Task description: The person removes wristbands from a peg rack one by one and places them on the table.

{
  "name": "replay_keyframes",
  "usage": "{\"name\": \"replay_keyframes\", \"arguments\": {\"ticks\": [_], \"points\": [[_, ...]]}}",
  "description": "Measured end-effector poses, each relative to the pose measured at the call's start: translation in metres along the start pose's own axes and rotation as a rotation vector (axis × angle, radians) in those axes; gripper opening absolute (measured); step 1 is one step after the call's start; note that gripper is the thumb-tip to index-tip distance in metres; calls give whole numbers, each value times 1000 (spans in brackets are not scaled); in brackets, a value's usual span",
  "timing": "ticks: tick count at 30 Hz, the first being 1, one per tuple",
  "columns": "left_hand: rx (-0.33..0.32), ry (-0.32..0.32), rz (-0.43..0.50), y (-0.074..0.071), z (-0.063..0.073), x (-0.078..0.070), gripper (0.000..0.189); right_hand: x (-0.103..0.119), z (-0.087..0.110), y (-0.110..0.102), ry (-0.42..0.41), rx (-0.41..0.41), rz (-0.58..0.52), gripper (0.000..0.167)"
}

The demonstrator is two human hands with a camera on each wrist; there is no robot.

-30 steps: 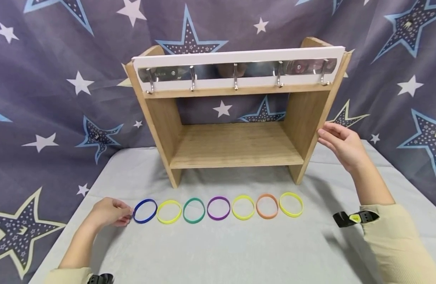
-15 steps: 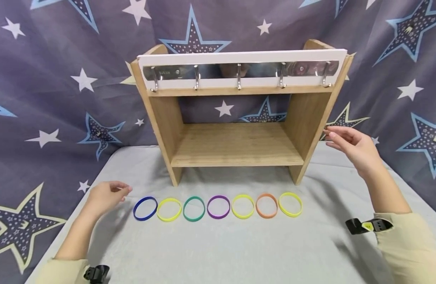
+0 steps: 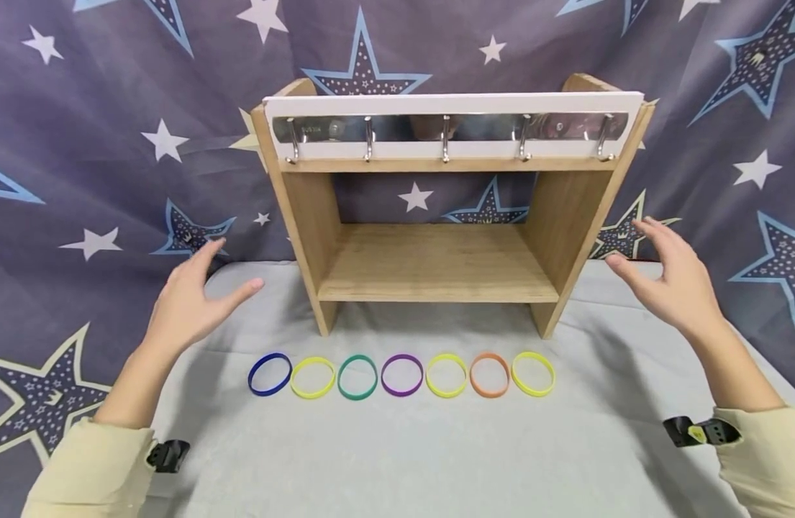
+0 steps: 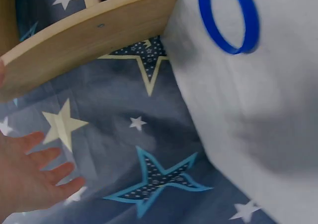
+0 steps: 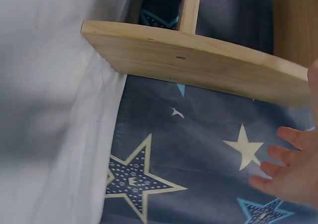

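A wooden shelf (image 3: 436,266) stands at the back, with a metal hook strip (image 3: 481,128) along its upper front. In front of it a row of silicone wristbands lies on the cloth: blue (image 3: 251,381), yellow, green (image 3: 357,398), purple (image 3: 402,393), yellow, orange (image 3: 490,394) and yellow (image 3: 533,393). My left hand (image 3: 188,306) hovers left of the shelf, thumb and fingers spread, holding nothing. To the shelf's right my right hand (image 3: 678,284) is raised the same way, apart from the side panel. The left wrist view shows the blue wristband (image 4: 252,25) close to the shelf's side panel (image 4: 99,37).
A grey-white cloth (image 3: 397,460) covers the table. Behind and at both sides hangs a dark star-patterned curtain (image 3: 41,302). Several metal hooks (image 3: 445,140) stick out from the strip, with nothing hanging on them.
My left hand has risen from beside the blue wristband and spread its fingers. The right hand has moved right, away from the shelf's side panel, and opened. The wristbands keep their row.
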State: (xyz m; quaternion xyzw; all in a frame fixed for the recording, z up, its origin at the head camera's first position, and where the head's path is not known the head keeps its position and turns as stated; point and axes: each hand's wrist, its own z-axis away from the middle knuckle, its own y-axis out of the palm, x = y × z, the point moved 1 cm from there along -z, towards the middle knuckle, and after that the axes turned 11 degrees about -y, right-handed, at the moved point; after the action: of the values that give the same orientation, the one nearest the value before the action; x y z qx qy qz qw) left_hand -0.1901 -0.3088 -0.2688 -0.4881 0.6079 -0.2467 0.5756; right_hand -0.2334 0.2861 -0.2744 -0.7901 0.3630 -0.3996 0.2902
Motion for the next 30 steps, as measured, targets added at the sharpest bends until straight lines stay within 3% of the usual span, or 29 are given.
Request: {"name": "replay_keyframes", "arguments": {"ticks": [5, 10, 14, 21, 30], "points": [[-46, 95, -85, -9, -11, -18, 93, 5, -7, 1, -76, 49, 66, 84], [-37, 123, -204, -12, -20, -30, 98, 5, -12, 7, -35, 146, 108, 93], [-24, 124, -265, -12, -23, -35, 100, 6, -16, 9, -16, 186, 116, 96], [-2, 126, -291, -10, -26, -39, 99, 9, -25, 11, -4, 254, 191, 91], [79, 105, -330, 1, -25, -39, 100, 12, -28, 15, 2, 334, 260, 92]]}}
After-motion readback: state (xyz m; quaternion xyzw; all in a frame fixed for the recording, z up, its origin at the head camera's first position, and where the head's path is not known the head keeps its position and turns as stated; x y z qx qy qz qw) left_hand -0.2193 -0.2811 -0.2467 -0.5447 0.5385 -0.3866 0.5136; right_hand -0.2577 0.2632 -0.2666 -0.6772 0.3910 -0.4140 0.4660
